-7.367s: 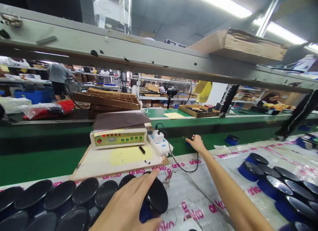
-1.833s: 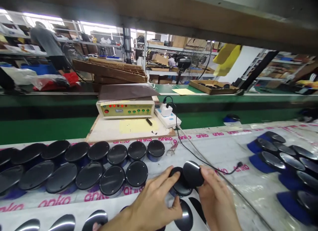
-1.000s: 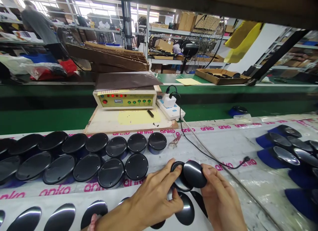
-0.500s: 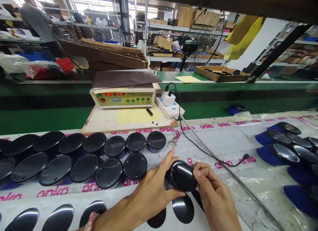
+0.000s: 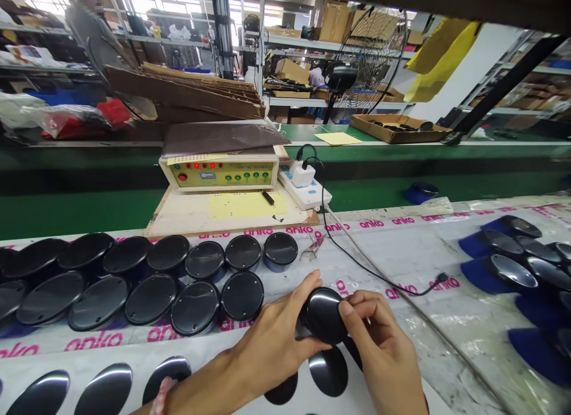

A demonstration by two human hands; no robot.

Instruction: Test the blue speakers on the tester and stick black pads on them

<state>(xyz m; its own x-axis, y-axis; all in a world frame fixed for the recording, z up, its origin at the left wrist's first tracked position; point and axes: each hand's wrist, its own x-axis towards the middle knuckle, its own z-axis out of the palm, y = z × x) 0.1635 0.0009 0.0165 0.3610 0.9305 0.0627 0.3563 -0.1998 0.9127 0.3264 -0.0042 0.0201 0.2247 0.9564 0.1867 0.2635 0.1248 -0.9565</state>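
Observation:
Low in the middle, my left hand (image 5: 279, 329) is wrapped round a round case with a glossy black face (image 5: 326, 315), thumb below and fingers along its far left side. The case is tilted, its face towards me. My right hand (image 5: 383, 343) is closed at the face's right edge, thumb pressed on the rim of a thin black disc that covers the face. Whether the disc lies fully flat I cannot tell. Beneath my hands, black oval discs (image 5: 329, 372) lie on a white sheet (image 5: 232, 343). Two rows of similar black-topped blue cases (image 5: 243, 296) stand to the left.
Behind stand a control box (image 5: 218, 172) with lit red lamps and a white power strip (image 5: 306, 189). A black cable (image 5: 379, 272) and a grey cord (image 5: 428, 317) cross the plastic-covered table. More blue cases (image 5: 504, 242) sit at right. A person (image 5: 96, 31) is far left.
My right thumb has moved left onto the disc's edge, and the disc has shifted left over the case. The case stays in my left hand. The person behind has moved right.

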